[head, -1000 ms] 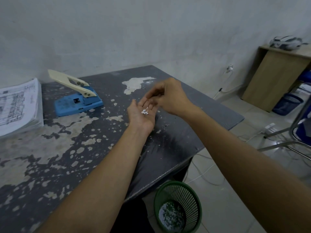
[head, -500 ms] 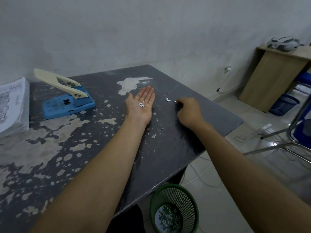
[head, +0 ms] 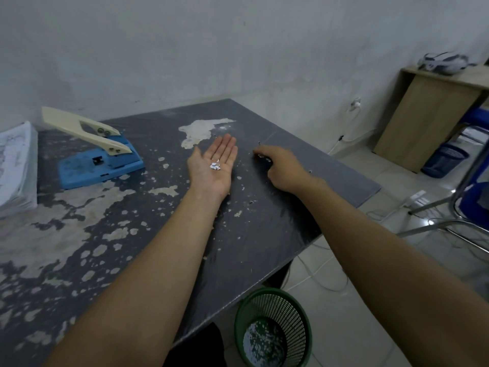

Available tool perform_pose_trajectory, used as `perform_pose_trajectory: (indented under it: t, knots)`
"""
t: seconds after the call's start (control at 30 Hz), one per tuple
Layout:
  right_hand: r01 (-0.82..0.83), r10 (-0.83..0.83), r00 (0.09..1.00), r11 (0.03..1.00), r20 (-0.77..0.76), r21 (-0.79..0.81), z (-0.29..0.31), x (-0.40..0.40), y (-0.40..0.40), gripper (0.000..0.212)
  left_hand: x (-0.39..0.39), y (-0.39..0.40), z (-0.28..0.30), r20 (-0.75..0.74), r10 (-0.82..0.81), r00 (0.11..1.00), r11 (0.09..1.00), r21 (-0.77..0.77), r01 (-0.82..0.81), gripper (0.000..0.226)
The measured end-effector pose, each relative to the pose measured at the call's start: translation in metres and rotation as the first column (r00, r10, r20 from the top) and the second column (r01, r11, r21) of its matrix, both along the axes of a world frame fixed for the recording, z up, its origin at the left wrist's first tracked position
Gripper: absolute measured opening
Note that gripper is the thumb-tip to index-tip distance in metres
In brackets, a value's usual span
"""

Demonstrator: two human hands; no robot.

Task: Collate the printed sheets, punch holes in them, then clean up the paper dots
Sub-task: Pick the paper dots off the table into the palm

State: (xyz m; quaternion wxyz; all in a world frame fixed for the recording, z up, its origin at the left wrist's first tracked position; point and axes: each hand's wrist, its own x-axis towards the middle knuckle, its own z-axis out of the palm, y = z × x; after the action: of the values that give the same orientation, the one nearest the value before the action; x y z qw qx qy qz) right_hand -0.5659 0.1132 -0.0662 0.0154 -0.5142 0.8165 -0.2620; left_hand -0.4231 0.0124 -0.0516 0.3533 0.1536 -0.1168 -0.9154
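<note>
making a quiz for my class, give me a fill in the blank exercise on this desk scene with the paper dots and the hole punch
1. The left hand lies palm up with a few paper dots resting in its ____.
2. The base of the hole punch is ____ in colour.
3. The green mesh bin stands on the ____, beside the table.
4. The right hand rests on the table to the ____ of the left hand.

Missing words: palm; blue; floor; right

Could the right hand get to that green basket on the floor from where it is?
Probably yes: the right hand rests near the table edge, and the green basket stands uncovered below, nothing between.
</note>
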Motion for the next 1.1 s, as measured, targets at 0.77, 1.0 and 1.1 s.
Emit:
perform_pose_trajectory:
  t: [0.77,1.0,1.1]
  knots:
    - [0.075,0.005,0.874,0.987,-0.485,0.145,0.021,0.034,0.002,0.018,0.002,0.006,0.001,0.024,0.006,1.000,1.000,-0.013,-0.005,0.059]
    - [0.093,-0.074,0.953,0.994,-0.293,0.052,0.028,0.029,0.001,0.017,0.001,0.009,0.002,0.016,-0.006,1.000,1.000,-0.003,0.006,0.060]
    - [0.215,-0.189,0.968,0.964,0.167,-0.155,0.041,0.031,-0.001,0.014,-0.001,0.009,0.002,0.017,-0.003,1.000,1.000,0.015,0.002,0.061]
